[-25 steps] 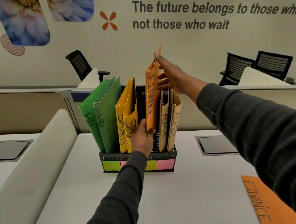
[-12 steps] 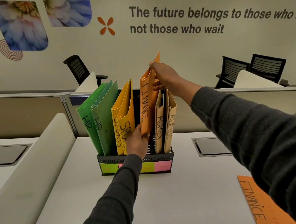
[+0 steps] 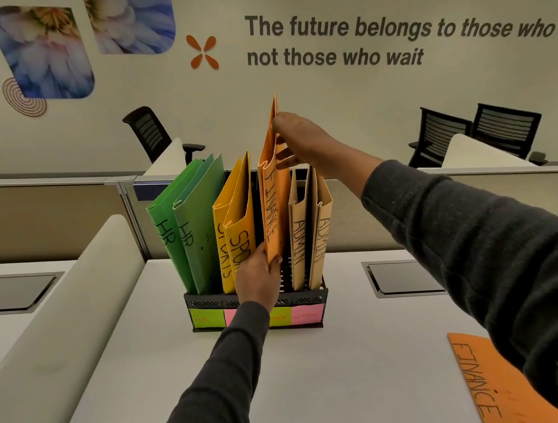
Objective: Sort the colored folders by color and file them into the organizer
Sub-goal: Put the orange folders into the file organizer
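- The orange FINANCE folder (image 3: 275,208) stands nearly upright over the third slot of the black organizer (image 3: 309,299), between the yellow SPORTS folders (image 3: 237,222) and the tan ADMIN folders (image 3: 320,227). Its lower front corner sits above the front wall, so it does not look seated yet.
- The right hand (image 3: 301,143) pinches the folder near its top edge. The left hand (image 3: 257,282) grips the lower front corner, fingers curled around it.
- The left hand should steer: aim the bottom edge into the dark gap just right of the SPORTS folders, then slide clear before the corner reaches the wall, or the fingers will likely get trapped.
- The right hand should lower, not push. Thin card probably buckles if pressed from the top while the bottom is snagged.
- Watch the neighbours. The ADMIN folders lean close on the right, and their open flaps could catch the orange edge. A slight tilt to the left may help.
- The sticky labels (image 3: 208,318) on the front wall are partly hidden by the left sleeve, so I cannot confirm the slot's label.
- The green HR folders (image 3: 196,220) in the leftmost slot need no attention.
- A second FINANCE folder (image 3: 502,380) lies flat on the desk (image 3: 322,379) at the near right. It likely goes into this same slot, so leave room beside the first.
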A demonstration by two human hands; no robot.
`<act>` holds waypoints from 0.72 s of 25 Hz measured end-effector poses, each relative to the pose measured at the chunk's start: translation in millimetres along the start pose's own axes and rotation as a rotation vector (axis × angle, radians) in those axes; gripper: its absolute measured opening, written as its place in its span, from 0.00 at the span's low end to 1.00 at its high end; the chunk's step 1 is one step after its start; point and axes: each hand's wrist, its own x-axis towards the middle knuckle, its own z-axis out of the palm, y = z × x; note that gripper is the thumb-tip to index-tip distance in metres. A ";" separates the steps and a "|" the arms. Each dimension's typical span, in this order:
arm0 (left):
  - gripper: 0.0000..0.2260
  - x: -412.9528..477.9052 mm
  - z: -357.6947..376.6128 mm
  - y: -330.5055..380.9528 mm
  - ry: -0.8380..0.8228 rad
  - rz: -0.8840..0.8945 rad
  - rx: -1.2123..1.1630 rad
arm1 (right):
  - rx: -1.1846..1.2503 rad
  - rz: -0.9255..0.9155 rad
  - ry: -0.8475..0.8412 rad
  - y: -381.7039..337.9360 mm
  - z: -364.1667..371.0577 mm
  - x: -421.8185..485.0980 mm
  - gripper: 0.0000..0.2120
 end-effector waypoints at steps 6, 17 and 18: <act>0.13 0.6 -19.8 18.2 0.103 0.104 -0.036 | -0.018 -0.066 0.026 -28.7 -1.5 -0.6 0.18; 0.11 -23.1 -70.8 36.9 0.195 0.113 -0.076 | 0.021 -0.019 0.034 -68.0 5.1 -18.0 0.19; 0.10 -25.6 -74.2 37.9 0.192 0.106 -0.072 | 0.020 -0.021 0.029 -69.9 7.1 -20.6 0.19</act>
